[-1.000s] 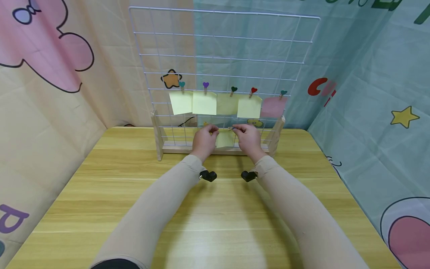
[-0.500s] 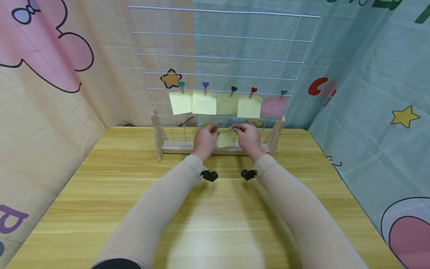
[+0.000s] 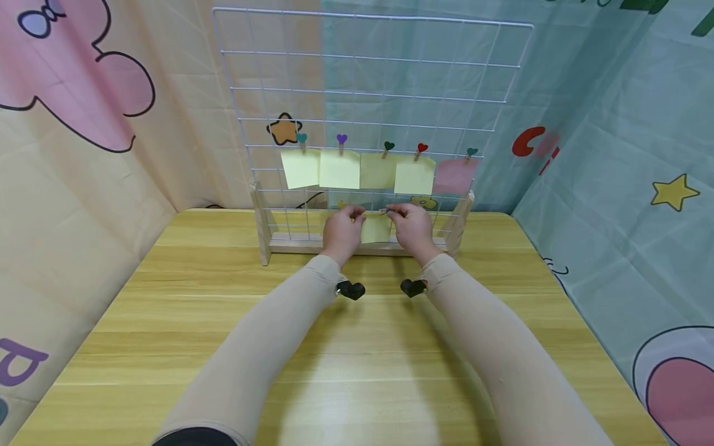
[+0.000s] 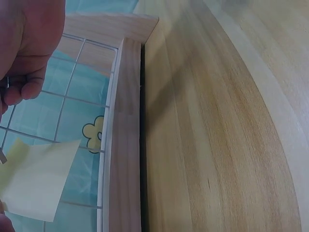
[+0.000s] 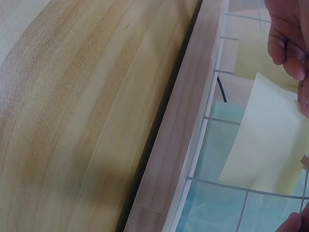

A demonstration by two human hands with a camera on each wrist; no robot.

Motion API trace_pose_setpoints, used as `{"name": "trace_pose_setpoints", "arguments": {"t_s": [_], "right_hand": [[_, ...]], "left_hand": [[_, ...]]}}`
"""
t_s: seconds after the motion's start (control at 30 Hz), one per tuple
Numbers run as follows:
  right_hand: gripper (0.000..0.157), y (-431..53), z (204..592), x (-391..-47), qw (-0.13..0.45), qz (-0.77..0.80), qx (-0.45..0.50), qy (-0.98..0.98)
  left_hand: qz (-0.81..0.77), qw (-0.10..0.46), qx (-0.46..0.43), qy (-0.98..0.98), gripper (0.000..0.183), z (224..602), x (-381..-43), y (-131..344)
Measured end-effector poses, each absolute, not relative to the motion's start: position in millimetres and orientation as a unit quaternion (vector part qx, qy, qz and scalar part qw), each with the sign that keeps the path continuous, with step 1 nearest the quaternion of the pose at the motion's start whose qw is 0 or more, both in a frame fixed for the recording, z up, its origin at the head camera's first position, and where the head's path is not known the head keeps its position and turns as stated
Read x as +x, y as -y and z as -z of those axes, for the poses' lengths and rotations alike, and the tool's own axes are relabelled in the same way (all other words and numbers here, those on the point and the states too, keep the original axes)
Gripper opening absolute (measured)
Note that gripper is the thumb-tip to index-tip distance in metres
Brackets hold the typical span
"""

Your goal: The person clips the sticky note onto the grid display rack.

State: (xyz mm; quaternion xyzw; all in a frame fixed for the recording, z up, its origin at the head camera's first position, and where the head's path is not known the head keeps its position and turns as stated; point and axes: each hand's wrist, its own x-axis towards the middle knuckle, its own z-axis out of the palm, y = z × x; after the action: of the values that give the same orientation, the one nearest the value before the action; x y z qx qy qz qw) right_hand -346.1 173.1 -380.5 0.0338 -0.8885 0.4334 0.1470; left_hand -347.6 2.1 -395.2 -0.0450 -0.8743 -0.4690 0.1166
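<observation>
A pale yellow sticky note (image 3: 376, 230) hangs low in front of the wire grid, between the two hands. My left hand (image 3: 341, 235) pinches its upper left corner with thumb and forefinger. My right hand (image 3: 414, 231) pinches a small wooden clothespin (image 5: 305, 161) at the note's top edge, towards its right side. The right wrist view shows the note's (image 5: 265, 137) lower edge loose and angled off the wires. From the left wrist camera, the right hand's (image 4: 29, 48) fingers appear curled at top left, while the left fingertips are mostly out of frame.
Above, a row of yellow notes (image 3: 340, 170) and a pink note (image 3: 455, 176) hang from heart-topped clothespins on the white wire grid (image 3: 374, 57). Another yellow note (image 5: 256, 54) sits behind the left hand. Wooden feet (image 3: 262, 229) hold the grid on the wooden table (image 3: 357, 359).
The left hand has shifted very slightly to the right, and the note's left edge with it. The right hand stays in place, still at the clothespin.
</observation>
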Motion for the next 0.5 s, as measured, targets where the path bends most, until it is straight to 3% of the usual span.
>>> {"name": "trace_pose_setpoints", "arguments": {"t_s": [0.5], "right_hand": [[0.022,-171.2,381.9,-348.1,0.152,-0.431,0.028,0.889]], "left_hand": [[0.468,0.129,-0.031,0.874,0.017,395.9,-346.5,-5.9]]}}
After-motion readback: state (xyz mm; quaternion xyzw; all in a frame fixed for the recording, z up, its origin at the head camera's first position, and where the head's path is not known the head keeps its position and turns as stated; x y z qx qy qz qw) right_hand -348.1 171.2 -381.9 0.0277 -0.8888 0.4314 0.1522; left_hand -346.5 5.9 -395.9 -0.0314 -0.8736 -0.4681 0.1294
